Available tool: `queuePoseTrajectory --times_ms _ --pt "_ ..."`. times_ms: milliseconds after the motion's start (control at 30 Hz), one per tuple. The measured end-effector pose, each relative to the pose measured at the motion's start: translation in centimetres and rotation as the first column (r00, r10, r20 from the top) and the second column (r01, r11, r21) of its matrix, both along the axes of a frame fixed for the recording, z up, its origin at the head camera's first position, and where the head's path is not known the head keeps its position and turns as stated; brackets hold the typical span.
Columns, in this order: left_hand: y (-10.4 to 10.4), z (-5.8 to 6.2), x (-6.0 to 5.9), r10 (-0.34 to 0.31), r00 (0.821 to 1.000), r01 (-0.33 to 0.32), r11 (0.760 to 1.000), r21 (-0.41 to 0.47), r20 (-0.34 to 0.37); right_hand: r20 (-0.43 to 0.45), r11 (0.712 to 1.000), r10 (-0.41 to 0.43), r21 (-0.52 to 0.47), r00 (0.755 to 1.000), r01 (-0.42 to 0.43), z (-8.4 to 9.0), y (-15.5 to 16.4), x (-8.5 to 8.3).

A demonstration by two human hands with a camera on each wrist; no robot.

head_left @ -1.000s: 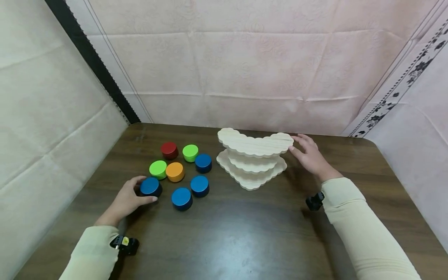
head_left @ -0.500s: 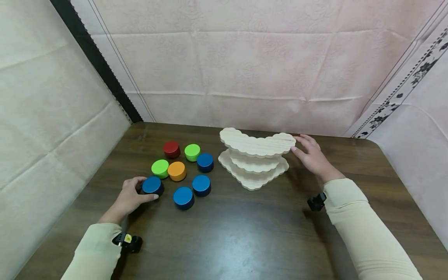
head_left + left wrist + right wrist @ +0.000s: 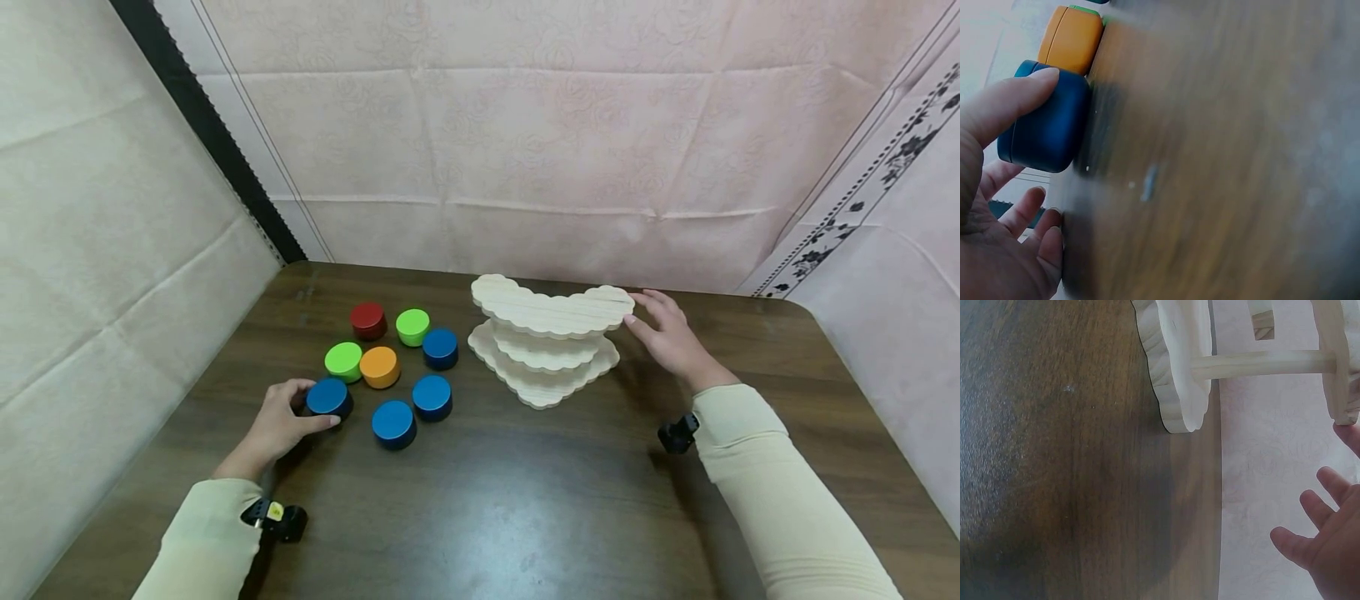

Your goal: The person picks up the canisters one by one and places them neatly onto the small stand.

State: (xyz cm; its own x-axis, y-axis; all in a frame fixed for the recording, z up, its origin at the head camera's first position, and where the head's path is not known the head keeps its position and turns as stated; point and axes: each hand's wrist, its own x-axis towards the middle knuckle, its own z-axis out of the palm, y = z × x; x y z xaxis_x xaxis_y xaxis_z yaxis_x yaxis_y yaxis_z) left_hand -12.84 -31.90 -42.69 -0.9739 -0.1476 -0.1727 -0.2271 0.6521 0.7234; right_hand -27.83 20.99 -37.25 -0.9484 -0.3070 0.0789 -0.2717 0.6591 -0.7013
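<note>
My left hand [image 3: 272,427] is at the left of the table, its thumb and fingers on opposite sides of a blue round container [image 3: 328,397]. In the left wrist view the thumb presses the side of this blue container [image 3: 1054,125], which shows a lid-like seam and stands on the table; the other fingers are spread. My right hand [image 3: 673,343] touches the right end of the top tier of a pale wooden stand [image 3: 555,312] with scalloped tiers. In the right wrist view a fingertip [image 3: 1346,432] meets the upper tier's edge, and the remaining fingers are spread.
Around the held container stand an orange one [image 3: 379,367], a red one [image 3: 368,321], two green ones [image 3: 343,362] and more blue ones [image 3: 393,424]. The brown table [image 3: 480,500] ends at a pale cloth wall [image 3: 525,142]. Posts [image 3: 1266,364] join the stand's tiers.
The whole view shifts slightly between the first two frames. Both hands keep their places, the left at the blue container and the right at the stand.
</note>
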Motion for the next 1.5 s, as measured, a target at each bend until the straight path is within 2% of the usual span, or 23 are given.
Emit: queuePoseTrajectory --times_ms 300,633,900,1167,1333,1500 --pt "0.4 0.2 -0.1 -0.017 0.999 0.017 1.000 -0.015 -0.042 0.005 1.000 -0.001 -0.005 1.000 0.001 0.0 0.2 0.3" --pt "0.6 0.5 -0.1 0.024 0.996 -0.028 0.999 -0.040 -0.091 -0.005 1.000 -0.006 -0.009 1.000 0.006 0.0 0.4 0.4" --pt "1.6 2.3 -0.4 0.027 0.989 -0.037 0.997 -0.068 -0.142 -0.008 1.000 -0.013 -0.015 1.000 0.013 0.0 0.4 0.4" --pt "3.9 4.3 -0.9 -0.012 0.976 0.000 0.999 -0.052 -0.218 -0.004 1.000 -0.011 -0.013 1.000 0.011 0.0 0.5 0.6" --pt "5.1 5.1 -1.3 -0.029 0.966 0.017 0.999 -0.049 -0.257 0.001 1.000 -0.011 -0.018 1.000 0.011 0.0 0.4 0.5" --pt "5.9 5.6 -1.7 -0.021 0.965 0.019 1.000 -0.010 -0.263 0.004 1.000 -0.010 -0.019 1.000 0.010 -0.2 -0.1 0.1"
